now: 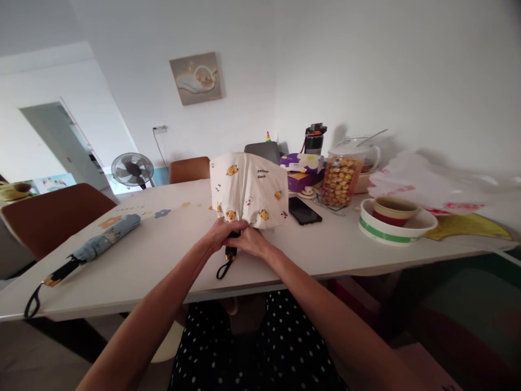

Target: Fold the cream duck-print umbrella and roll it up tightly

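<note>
A white folding umbrella (249,187) printed with yellow ducks stands in front of me, its fabric loose and partly fanned out. Both hands meet at the fabric's lower end, around the top of the black handle, whose wrist loop hangs to the table. My left hand (221,234) is closed there, its fingers partly hidden by the fabric. Closed from the other side, my right hand (251,240) touches the left one. On the table to the left lies a folded blue umbrella (106,238) with a black handle and strap.
Right of the umbrella lies a black phone (304,210). Behind it are purple boxes (302,179), a jar of snacks (342,182) and a dark bottle (314,139). Further right sit a white-green bowl (380,232) holding paper cups, and a plastic bag (423,182). Chairs (61,217) flank the table.
</note>
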Tool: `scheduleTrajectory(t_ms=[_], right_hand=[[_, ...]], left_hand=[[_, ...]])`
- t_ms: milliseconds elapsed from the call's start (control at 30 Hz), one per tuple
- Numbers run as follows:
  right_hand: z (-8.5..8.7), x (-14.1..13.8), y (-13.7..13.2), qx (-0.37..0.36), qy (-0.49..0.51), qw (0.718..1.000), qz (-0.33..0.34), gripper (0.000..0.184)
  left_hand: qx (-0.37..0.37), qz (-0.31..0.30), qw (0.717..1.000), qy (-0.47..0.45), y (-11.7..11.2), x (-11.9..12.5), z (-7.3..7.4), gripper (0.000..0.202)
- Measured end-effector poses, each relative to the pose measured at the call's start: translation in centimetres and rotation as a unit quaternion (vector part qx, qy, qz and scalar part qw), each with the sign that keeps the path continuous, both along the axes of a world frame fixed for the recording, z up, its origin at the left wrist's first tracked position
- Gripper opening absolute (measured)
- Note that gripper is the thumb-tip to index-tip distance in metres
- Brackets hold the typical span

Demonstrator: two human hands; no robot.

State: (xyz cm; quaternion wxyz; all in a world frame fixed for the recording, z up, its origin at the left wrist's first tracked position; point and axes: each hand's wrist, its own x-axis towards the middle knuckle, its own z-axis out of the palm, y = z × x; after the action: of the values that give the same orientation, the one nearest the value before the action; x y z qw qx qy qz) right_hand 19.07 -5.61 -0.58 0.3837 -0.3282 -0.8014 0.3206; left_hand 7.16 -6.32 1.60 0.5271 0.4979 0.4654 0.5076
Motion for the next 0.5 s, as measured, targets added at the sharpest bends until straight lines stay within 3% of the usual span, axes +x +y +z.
scheduleTrajectory(t_ms=[167,233,300,367,400,500], right_hand=[[1.2,2.3,-1.6,-0.081,-0.039,0.996,0.0,0.032],[1.6,5.4,-2.7,-0.122,0.048,0.991,-0.024,0.037],[1.3,10.0,-4.1,-0.197,0.143,0.97,0.007,0.034],[0.1,15.0,-5.6,-0.305,0.186,0.931,0.069,0.034],[-0.9,17.4,-6.4,-0.363,0.168,0.91,0.105,0.035],[-5.0,22.3,-8.3,-0.505,0.061,0.849,0.14,0.04]], left_hand=[[-0.051,0.061,0.991,-0.105,-0.3,-0.2,-1.0,0.017],[-0.057,0.069,0.976,-0.198,-0.2,-0.7,-0.5,0.012],[-0.029,0.05,0.951,-0.304,0.1,-1.7,0.3,0.017],[0.017,0.035,0.932,-0.36,0.4,-3.0,1.0,0.021],[0.03,0.055,0.935,-0.348,0.5,-3.6,1.2,0.022],[-0.003,0.135,0.967,-0.216,0.2,-4.6,0.9,0.024]])
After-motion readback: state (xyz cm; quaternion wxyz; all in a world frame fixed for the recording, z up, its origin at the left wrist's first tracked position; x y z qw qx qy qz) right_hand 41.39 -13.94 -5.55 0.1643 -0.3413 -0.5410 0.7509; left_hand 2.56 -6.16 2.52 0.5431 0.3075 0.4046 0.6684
